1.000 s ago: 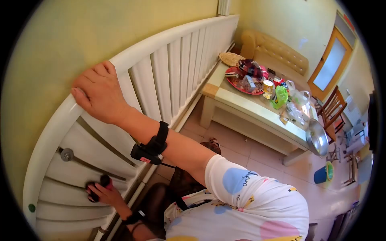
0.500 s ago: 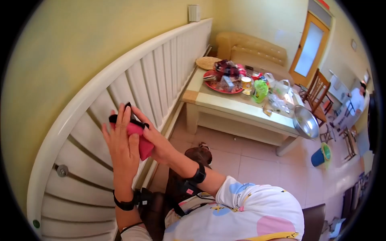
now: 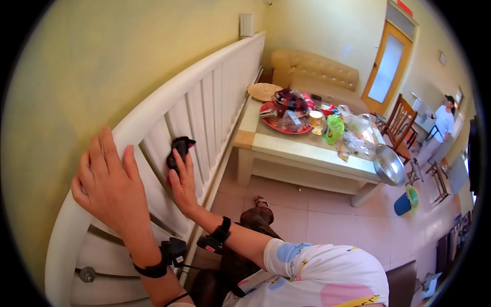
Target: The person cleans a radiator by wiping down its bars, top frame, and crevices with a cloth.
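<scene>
My left hand (image 3: 113,187) lies over the top rail of the white radiator (image 3: 179,97), its fingers spread and holding nothing. Lower and to the right, my right hand (image 3: 184,184) has a black-and-pink cloth (image 3: 179,149) bunched against the upright slats. The cloth shows mostly black, with a little pink at its edges; its exact kind is unclear. Part of it is hidden behind my right fingers. Both wrists wear black straps with small boxes.
A table (image 3: 296,156) to the right bears a red tray (image 3: 266,108), bags and a metal bowl (image 3: 388,163) at its corner. Beyond are a sofa (image 3: 317,66), a wooden chair (image 3: 401,120) and a blue bin (image 3: 402,204). Another person (image 3: 441,123) stands far right.
My hands have moved apart from around the cloth. The left went left onto the radiator's top rail; the right took the cloth onto the slats. The other person now stands more upright.
</scene>
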